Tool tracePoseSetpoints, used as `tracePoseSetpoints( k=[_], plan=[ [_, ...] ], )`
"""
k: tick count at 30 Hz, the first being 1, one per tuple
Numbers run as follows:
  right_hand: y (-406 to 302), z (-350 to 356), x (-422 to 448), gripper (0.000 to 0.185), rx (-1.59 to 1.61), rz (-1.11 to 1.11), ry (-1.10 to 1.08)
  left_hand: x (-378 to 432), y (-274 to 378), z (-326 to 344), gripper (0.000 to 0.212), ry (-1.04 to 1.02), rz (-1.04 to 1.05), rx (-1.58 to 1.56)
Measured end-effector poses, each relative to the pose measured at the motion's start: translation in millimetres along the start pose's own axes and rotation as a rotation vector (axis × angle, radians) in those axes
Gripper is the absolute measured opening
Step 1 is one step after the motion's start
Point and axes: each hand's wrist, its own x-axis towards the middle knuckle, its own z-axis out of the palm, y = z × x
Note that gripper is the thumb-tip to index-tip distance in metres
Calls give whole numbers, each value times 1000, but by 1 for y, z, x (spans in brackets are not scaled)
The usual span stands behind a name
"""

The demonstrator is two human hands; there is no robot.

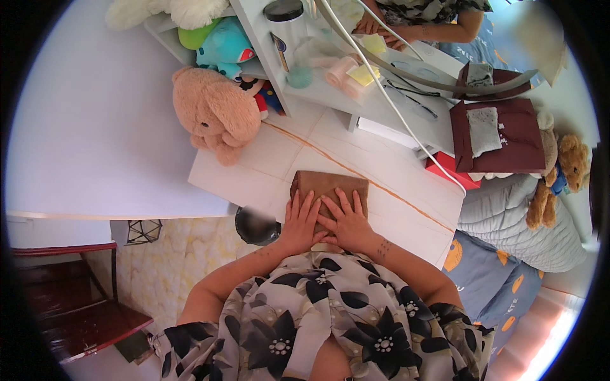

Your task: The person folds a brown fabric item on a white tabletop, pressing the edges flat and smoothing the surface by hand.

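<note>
A folded brown cloth (pixel 329 181) lies on the white marble-patterned table (pixel 267 176) close to my body. Both of my hands rest palm down on it, fingers spread and pointing away from me. My left hand (pixel 301 221) covers its left part, and my right hand (pixel 347 219) covers its middle and right part. The thumbs meet or overlap near the table's front edge. Neither hand grips the cloth. What lies under the palms is hidden.
A pink plush toy (pixel 217 112) sits at the back left. Behind stand a white shelf (pixel 324 102) with a mirror, a maroon paper bag (pixel 500 138) and a red box (pixel 448 169). A white cable (pixel 405 121) crosses the view. A dark round bin (pixel 248 228) stands below the left edge.
</note>
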Motion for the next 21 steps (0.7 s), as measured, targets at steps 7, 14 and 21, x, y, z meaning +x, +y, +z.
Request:
tracePoseSetpoints(
  k=[7,14,21],
  plan=[
    [44,-5,70,64,-35,47,52,71,-45,-27,84,25,-14,38],
    [73,-6,126,65,-28,107,53,123,-96,-35,83,-43,-36,72],
    [82,-12,152,65,-64,189,-51,148,-112,-40,78,-127,-107,80]
  ],
)
